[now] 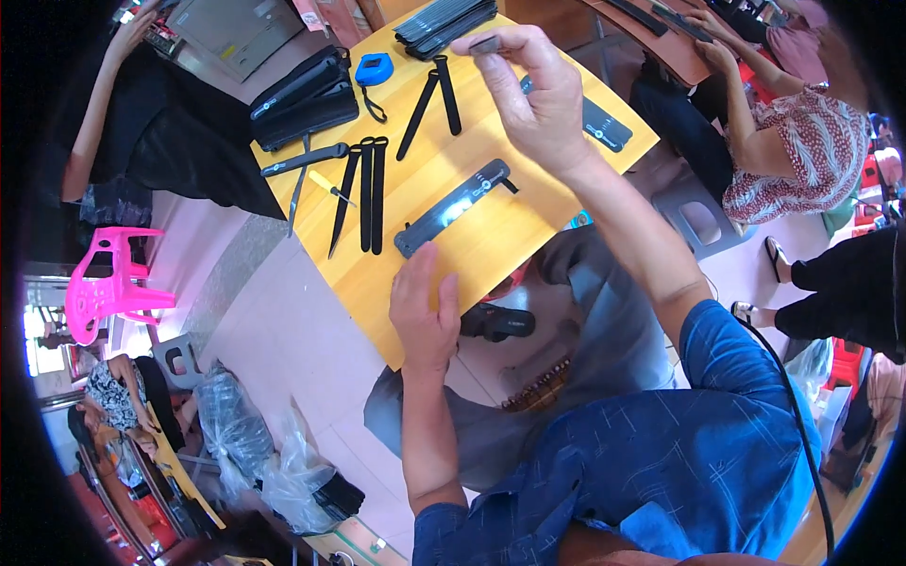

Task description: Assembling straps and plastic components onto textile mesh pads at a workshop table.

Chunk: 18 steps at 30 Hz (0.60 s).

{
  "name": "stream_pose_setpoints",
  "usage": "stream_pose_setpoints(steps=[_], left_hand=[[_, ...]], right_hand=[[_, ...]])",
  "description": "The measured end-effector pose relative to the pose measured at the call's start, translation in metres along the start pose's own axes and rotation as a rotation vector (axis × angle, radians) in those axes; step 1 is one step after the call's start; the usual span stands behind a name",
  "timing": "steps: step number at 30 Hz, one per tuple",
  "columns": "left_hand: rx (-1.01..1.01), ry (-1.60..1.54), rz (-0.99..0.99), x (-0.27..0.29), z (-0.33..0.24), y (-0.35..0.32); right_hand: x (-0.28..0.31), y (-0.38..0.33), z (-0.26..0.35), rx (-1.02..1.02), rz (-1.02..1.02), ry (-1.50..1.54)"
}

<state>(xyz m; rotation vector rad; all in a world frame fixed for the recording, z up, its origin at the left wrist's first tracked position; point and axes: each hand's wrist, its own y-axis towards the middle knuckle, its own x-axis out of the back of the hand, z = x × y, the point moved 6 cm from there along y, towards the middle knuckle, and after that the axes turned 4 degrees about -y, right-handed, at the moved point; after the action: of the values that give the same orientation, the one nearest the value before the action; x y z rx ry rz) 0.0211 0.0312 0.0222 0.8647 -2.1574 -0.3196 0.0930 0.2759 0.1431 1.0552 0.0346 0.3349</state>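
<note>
My right hand (543, 99) is raised over the far side of the yellow table, pinching a small dark flat piece (485, 44) between thumb and fingers. What kind of piece it is, I cannot make out. My left hand (425, 307) lies at the table's near edge, fingers stretched out and thumb apart. Its fingertips are at the lower end of a long black plate (439, 221) with rounded ends and a glossy middle. A small dark tab (511, 186) sticks out near the plate's far end.
Black straps (366, 193), a yellow-handled screwdriver (330, 187), a blue tape measure (375, 68), black pouches (307, 104) and a stack of dark strips (444, 28) lie on the table (557, 203). Another black plate (606, 125) is beyond my right wrist. A pink stool (113, 278) stands left; people work nearby.
</note>
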Motion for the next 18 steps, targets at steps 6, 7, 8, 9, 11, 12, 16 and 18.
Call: stream_pose_setpoints(steps=[6,7,8,9,11,12,16,18], left_hand=[[0.296,-0.606,-0.293,0.002,0.007,0.005],[0.412,-0.752,-0.355,0.000,0.014,0.002],[0.419,-0.746,-0.360,0.003,0.020,-0.001],[0.515,-0.754,-0.246,0.001,0.031,-0.005],[0.628,-0.745,-0.149,0.001,0.041,-0.014],[0.654,-0.775,-0.128,0.000,0.043,-0.013],[0.719,-0.830,-0.002,-0.001,0.054,-0.013],[0.772,-0.830,-0.006,0.001,0.052,-0.013]], right_hand=[[-0.042,-0.073,0.019,-0.722,0.212,0.775],[-0.044,-0.084,0.019,-0.727,0.214,0.776],[-0.050,-0.098,0.016,-0.855,0.237,0.811],[-0.057,-0.113,0.011,-0.985,0.261,0.844],[-0.059,-0.130,0.000,-1.043,0.266,0.883],[-0.054,-0.135,-0.007,-1.039,0.270,0.837],[-0.026,-0.154,-0.042,-1.082,0.235,0.740],[-0.015,-0.162,-0.053,-1.112,0.211,0.739]])
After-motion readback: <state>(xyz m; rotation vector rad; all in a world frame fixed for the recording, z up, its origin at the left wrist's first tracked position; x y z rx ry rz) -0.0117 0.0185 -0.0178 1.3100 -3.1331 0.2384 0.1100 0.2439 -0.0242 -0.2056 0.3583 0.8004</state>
